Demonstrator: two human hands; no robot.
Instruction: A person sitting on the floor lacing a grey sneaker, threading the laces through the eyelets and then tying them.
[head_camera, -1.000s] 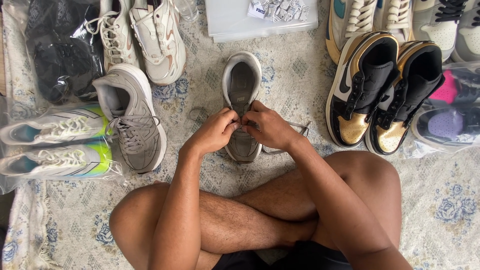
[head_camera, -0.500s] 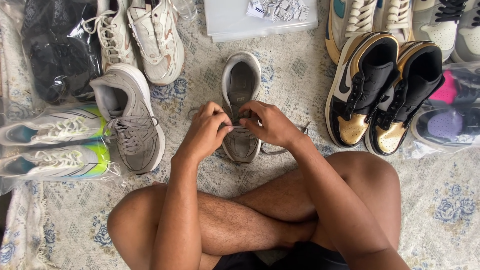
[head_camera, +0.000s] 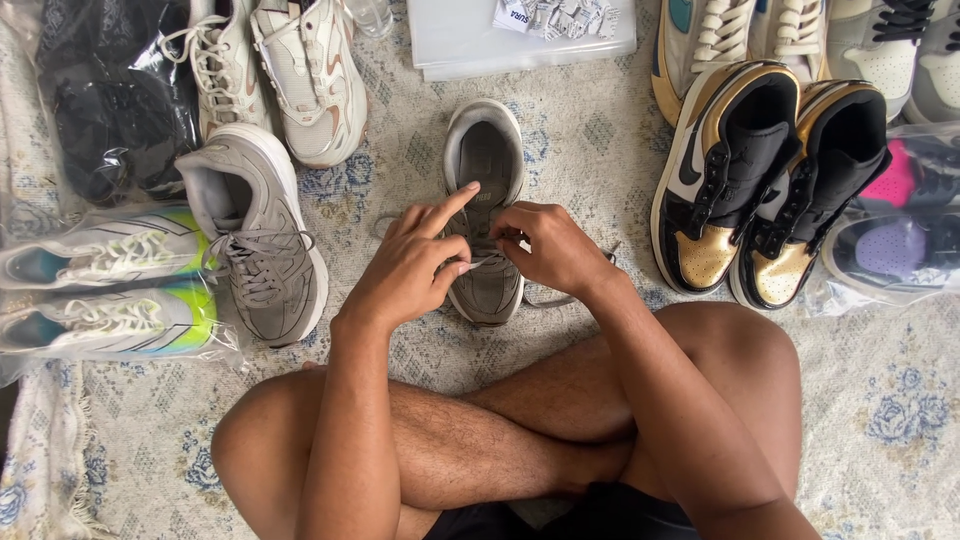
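Rug (head_camera: 620, 130): pale, blue floral pattern, carries everything. Person sits cross-legged on it, knees toward camera.

Gold-and-black pair (head_camera: 770, 180) to the right, well apart from the hands. Grey shoe's mate (head_camera: 255, 235) to the left, laced, lying at a slight angle. Bagged neon pair (head_camera: 110, 285) at far left.

Grey shoe (head_camera: 483, 215): centre, just past the shins. Long axis runs straight away from the person, heel far, toe near. Both hands sit on top of its lace area, so the shoe lies directly under the fingers. Neither hand is clearly nearer.

Left hand (head_camera: 412, 262): index finger stretched out toward the tongue, thumb and other fingers curled, pinching the lace (head_camera: 483, 260).

Right hand (head_camera: 552, 248): fingers clenched at the eyelets, pinching the lace from the other side. Loose lace end (head_camera: 560, 297) trails out under the wrist to the right.
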